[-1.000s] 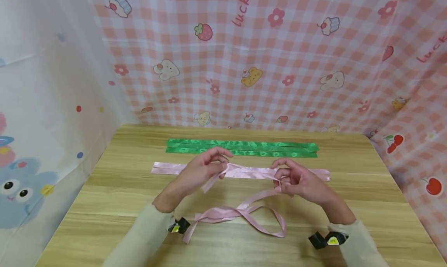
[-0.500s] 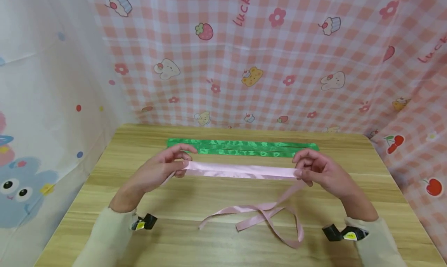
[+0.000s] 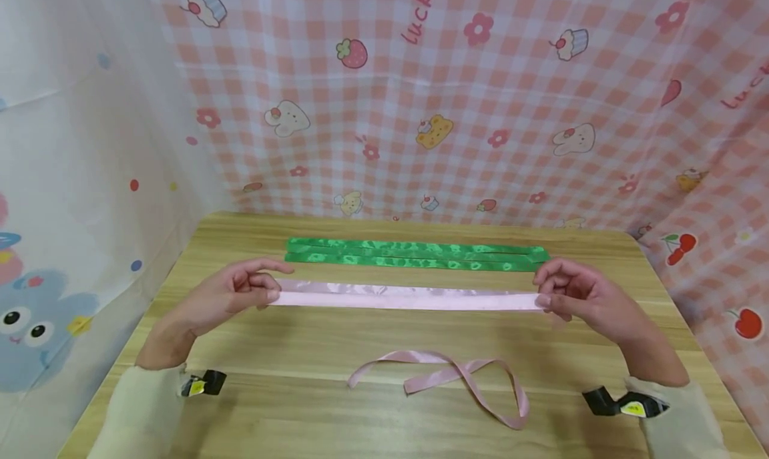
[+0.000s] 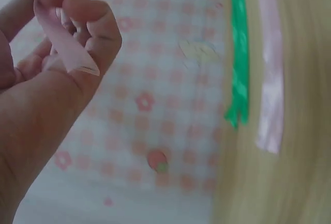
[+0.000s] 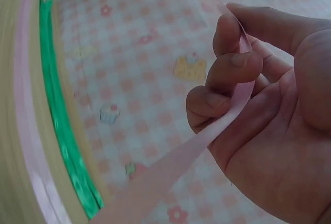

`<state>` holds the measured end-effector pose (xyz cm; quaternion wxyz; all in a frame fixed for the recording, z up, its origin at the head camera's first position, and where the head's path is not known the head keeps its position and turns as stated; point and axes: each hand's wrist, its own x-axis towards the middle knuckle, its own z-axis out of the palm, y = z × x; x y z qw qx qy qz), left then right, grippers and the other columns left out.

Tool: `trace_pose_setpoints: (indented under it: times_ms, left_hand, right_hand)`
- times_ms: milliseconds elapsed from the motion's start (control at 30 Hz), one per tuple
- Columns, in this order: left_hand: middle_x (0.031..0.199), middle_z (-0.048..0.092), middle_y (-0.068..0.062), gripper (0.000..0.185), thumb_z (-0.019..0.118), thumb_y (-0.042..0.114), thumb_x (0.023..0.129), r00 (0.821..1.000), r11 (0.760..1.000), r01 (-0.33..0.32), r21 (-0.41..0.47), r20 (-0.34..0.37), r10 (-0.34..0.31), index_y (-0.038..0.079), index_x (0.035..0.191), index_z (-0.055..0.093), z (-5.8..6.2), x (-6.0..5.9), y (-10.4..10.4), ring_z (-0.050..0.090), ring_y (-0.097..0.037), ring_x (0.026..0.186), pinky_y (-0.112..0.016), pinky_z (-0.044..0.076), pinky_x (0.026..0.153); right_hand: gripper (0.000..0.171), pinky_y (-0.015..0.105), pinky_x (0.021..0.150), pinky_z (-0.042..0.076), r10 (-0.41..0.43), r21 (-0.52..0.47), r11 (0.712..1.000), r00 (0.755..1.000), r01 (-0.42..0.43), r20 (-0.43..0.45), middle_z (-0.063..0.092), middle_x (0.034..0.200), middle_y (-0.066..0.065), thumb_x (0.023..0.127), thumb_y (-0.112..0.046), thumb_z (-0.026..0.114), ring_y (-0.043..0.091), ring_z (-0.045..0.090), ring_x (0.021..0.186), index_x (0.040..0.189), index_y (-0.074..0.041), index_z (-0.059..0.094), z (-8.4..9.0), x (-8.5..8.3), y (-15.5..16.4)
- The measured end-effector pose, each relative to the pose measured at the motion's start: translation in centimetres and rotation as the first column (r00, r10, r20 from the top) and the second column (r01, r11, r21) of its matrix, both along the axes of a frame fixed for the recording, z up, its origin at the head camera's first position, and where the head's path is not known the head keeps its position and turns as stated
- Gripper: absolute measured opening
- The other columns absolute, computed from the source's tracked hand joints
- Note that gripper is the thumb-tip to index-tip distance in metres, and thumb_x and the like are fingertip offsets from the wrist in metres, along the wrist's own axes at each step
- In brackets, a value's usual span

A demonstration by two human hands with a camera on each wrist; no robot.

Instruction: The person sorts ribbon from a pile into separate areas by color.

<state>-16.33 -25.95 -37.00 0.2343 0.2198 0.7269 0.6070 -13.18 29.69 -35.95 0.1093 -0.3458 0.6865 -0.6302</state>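
Observation:
In the head view a pink satin ribbon (image 3: 408, 301) is drawn straight between both hands. My left hand (image 3: 231, 292) pinches its left part between thumb and index finger; a short cut tail (image 4: 67, 48) curls over the palm side in the left wrist view. At the other end my right hand (image 3: 583, 299) pinches it the same way, and the ribbon's tail (image 5: 191, 146) runs out past the curled fingers in the right wrist view. Beneath, pink ribbon strips (image 5: 28, 131) lie on the table, largely overlapped by the held one. Nearer the person lies a looped pink ribbon (image 3: 432, 356).
Green ribbon strips (image 3: 414, 253) lie side by side along the back of the wooden table (image 3: 336, 425). A pink checked curtain (image 3: 384, 112) hangs behind it, and a white printed cloth (image 3: 72, 145) hangs at the left. Each wrist wears a small black camera.
My hands have moved apart, left hand leftward and right hand rightward, pulling the ribbon from slack to straight. The loose pink ribbon on the table has shifted right and no longer reaches the right hand.

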Motion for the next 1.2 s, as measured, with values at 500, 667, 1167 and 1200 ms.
trace_pose_setpoints:
  times_ms: [500, 667, 1167, 1200]
  left_hand:
    - [0.094, 0.074, -0.001, 0.038, 0.067, 0.017, 0.095, 0.979, 0.954, -0.201, -0.223, -0.003, 0.205, 0.004, 0.129, 0.055, -2.5, -0.7, -2.9, 0.066, -0.015, 0.089, -0.031, 0.052, 0.083]
    - [0.094, 0.074, 0.003, 0.03, 0.066, 0.014, 0.096, 0.977, 0.961, -0.203, -0.191, 0.02, 0.21, 0.008, 0.125, 0.059, -3.9, -1.0, -3.8, 0.068, -0.015, 0.089, -0.028, 0.053, 0.083]
    - [0.092, 0.074, 0.001, 0.048, 0.067, 0.013, 0.095, 0.957, 0.946, -0.244, -0.213, 0.107, 0.271, -0.009, 0.132, 0.047, -6.7, -1.4, -5.5, 0.068, -0.016, 0.086, -0.032, 0.056, 0.081]
    - [0.092, 0.075, 0.001, 0.048, 0.068, 0.013, 0.094, 0.956, 0.945, -0.243, -0.22, 0.114, 0.272, -0.009, 0.132, 0.048, -6.9, -1.4, -5.6, 0.069, -0.017, 0.086, -0.032, 0.057, 0.08]
  right_hand:
    - [0.018, 0.038, 0.049, 0.031, -0.155, 0.2, 0.97, 0.986, 0.14, 0.059, 0.063, 0.083, 0.005, 0.095, 0.014, 0.051, 0.023, 0.044, 0.063, 0.108, 0.001, 0.055, -2.9, -0.2, 5.0]
    - [0.013, 0.039, 0.053, 0.034, -0.254, 0.284, 0.932, 0.965, 0.224, 0.072, 0.064, 0.083, -0.001, 0.097, 0.006, 0.054, 0.019, 0.048, 0.066, 0.108, -0.001, 0.056, -4.0, -0.4, 6.4]
    - [0.02, 0.027, 0.062, 0.048, -0.407, 0.387, 0.864, 0.899, 0.322, 0.16, 0.067, 0.087, -0.003, 0.098, -0.003, 0.059, 0.011, 0.059, 0.074, 0.112, 0.008, 0.051, -7.8, 0.0, 9.2]
    - [0.02, 0.026, 0.062, 0.049, -0.417, 0.396, 0.859, 0.892, 0.324, 0.174, 0.067, 0.086, -0.003, 0.097, -0.004, 0.06, 0.011, 0.059, 0.073, 0.112, 0.007, 0.052, -8.1, 0.1, 9.4]
